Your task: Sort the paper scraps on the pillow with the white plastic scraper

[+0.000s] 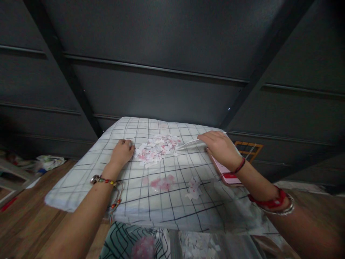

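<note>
A pile of small white and pink paper scraps lies on the white grid-patterned cloth. My right hand is closed on thin white tweezers, whose tips point left at the pile's right edge. Just left of the scraps, my left hand rests on the cloth with its fingers curled in; what they hold, if anything, is hidden. Nearer to me lie a pinkish patch of scraps and a small whitish cluster.
A pink phone-like object lies partly under my right forearm. At the near edge are a clear container of pale scraps and a pink bundle on patterned fabric. A dark panelled wall stands behind the table.
</note>
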The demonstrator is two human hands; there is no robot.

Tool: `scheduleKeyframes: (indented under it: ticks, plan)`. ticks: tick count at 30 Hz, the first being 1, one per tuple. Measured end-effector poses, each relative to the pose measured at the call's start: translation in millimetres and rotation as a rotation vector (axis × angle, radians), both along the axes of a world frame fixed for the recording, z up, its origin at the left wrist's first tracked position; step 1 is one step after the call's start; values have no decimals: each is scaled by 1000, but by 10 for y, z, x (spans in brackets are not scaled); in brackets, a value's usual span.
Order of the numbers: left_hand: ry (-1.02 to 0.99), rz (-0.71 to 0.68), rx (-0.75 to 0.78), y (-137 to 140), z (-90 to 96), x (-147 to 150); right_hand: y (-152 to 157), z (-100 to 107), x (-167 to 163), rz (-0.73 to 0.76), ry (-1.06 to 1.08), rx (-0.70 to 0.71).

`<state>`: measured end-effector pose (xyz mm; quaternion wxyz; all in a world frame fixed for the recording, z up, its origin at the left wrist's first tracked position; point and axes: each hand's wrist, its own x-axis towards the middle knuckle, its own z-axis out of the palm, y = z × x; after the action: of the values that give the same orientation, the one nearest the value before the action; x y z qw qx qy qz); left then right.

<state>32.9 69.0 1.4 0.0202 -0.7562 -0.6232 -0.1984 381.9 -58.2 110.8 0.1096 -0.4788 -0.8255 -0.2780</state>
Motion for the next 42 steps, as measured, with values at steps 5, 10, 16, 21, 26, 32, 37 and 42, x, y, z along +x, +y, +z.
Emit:
scheduleKeyframes:
  ticks: [5, 10, 16, 21, 26, 32, 37, 42]
  plan:
    - [-9, -14, 20, 5, 5, -2, 54, -54, -6, -15, 12, -14]
    - [4, -9, -2, 16, 2, 1, -55, -63, 88, 14, -8, -37]
    - [22, -5, -28, 10, 11, -1, -46, 0, 115, -69, 9, 46]
    - [13, -7, -3, 9, -4, -5, 107, -50, 9, -165, -50, -29]
    - [19, -4, -15, 6, -5, 10, 14, -61, 66, -138, -31, -62]
    - [25, 6, -24, 3, -2, 17, -1, 10, 59, -182, 3, -22]
    - [27, 6, -31, -9, 21, 9, 75, 2, -11, -294, -26, -126]
    - [10, 13, -19, -8, 13, 21, -49, -13, 27, -238, -13, -139]
